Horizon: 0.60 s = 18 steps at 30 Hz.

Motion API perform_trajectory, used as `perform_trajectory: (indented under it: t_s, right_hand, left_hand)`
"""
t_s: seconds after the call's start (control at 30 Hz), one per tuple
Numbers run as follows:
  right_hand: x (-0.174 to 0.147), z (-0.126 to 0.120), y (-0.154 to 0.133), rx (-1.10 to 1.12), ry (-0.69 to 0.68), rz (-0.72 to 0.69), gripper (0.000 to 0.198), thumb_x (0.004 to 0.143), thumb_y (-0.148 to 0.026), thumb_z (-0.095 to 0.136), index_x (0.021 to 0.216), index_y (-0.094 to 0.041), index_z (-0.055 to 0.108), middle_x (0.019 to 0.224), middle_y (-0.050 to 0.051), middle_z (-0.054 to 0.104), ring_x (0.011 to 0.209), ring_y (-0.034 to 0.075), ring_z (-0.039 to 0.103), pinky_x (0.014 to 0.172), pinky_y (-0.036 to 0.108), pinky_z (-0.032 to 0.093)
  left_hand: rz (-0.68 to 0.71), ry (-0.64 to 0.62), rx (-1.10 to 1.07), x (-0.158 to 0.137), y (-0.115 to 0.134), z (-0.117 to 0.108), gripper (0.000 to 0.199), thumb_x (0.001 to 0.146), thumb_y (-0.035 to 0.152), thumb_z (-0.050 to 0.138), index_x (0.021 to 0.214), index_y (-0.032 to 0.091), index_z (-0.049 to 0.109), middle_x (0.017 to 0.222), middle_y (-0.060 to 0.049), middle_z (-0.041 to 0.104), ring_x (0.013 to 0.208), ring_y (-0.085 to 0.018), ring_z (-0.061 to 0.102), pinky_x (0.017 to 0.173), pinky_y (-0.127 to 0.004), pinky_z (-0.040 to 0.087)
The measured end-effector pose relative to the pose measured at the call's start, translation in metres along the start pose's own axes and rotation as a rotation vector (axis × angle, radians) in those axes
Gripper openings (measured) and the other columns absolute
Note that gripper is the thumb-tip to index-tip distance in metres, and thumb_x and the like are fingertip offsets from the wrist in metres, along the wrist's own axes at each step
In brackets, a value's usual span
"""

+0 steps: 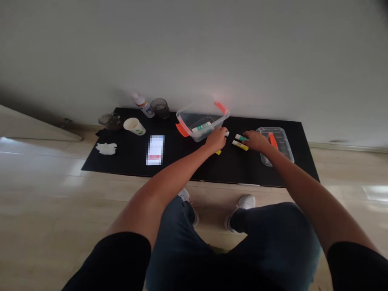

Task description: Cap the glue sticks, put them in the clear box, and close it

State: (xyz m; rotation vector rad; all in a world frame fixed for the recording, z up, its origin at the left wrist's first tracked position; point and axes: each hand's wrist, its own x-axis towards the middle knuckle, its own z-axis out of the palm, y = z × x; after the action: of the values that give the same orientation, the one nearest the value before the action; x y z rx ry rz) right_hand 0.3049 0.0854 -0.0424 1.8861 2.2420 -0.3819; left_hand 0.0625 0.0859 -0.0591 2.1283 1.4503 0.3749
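Note:
My left hand (216, 139) is closed at the right side of the clear plastic box (197, 139), its fingers around a glue stick whose white end (227, 133) sticks out. The rest of that stick is hidden by the hand. A yellow piece (218, 152) shows just below the wrist. My right hand (257, 141) has its fingers curled on the end of a green glue stick (241, 138) lying on the black table (224, 171). Alongside it lies a yellow glue stick (240, 145). Inside the open box rests a green-and-white glue stick (201, 127).
Right of my right hand lies a clear lid (285, 145) with an orange handle. Toward the left are a phone (155, 150), a paper cup (134, 126), a crumpled tissue (106, 148), two dark cups (160, 108) and a white bottle (143, 106). A wall (194, 52) stands behind.

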Motion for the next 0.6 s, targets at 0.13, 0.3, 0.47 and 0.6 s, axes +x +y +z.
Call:
perform_trajectory:
  t_s: [0.13, 0.3, 0.47, 0.6]
  right_hand:
    - [-0.003, 0.015, -0.003, -0.051, 0.004, -0.004, 0.042, 0.107, -0.029, 0.062, 0.145, -0.016, 0.074, 0.145, 0.023, 0.073, 0.129, 0.034, 0.07, 0.101, 0.039, 0.054]
    - [-0.001, 0.011, -0.003, -0.059, 0.007, -0.001, 0.038, 0.106, -0.027, 0.059, 0.139, -0.017, 0.075, 0.14, 0.02, 0.075, 0.125, 0.033, 0.071, 0.098, 0.039, 0.054]
    - [-0.023, 0.0, 0.003, 0.041, 0.175, -0.03, 0.042, 0.107, -0.03, 0.058, 0.147, -0.021, 0.071, 0.143, 0.018, 0.073, 0.12, 0.035, 0.072, 0.096, 0.044, 0.056]
    - [-0.057, -0.015, 0.004, 0.159, 0.299, -0.156, 0.045, 0.105, -0.028, 0.06, 0.148, -0.022, 0.069, 0.143, 0.017, 0.071, 0.121, 0.035, 0.071, 0.098, 0.045, 0.057]
  left_hand:
    - [0.067, 0.029, 0.104, 0.025, 0.0, 0.017, 0.052, 0.105, 0.01, 0.057, 0.156, 0.014, 0.058, 0.159, -0.02, 0.059, 0.148, -0.034, 0.054, 0.121, -0.047, 0.048]
    - [0.054, -0.016, 0.123, 0.036, -0.007, 0.026, 0.046, 0.102, 0.005, 0.056, 0.145, 0.013, 0.069, 0.146, -0.019, 0.069, 0.14, -0.033, 0.06, 0.123, -0.048, 0.046]
    - [0.079, 0.037, -0.124, 0.019, -0.005, 0.008, 0.038, 0.095, 0.01, 0.072, 0.132, 0.019, 0.076, 0.136, -0.013, 0.076, 0.127, -0.028, 0.069, 0.117, -0.043, 0.051]
    - [0.107, 0.04, -0.309, -0.014, 0.004, -0.02, 0.04, 0.088, 0.011, 0.081, 0.127, 0.021, 0.077, 0.126, -0.007, 0.08, 0.111, -0.023, 0.074, 0.108, -0.042, 0.057]
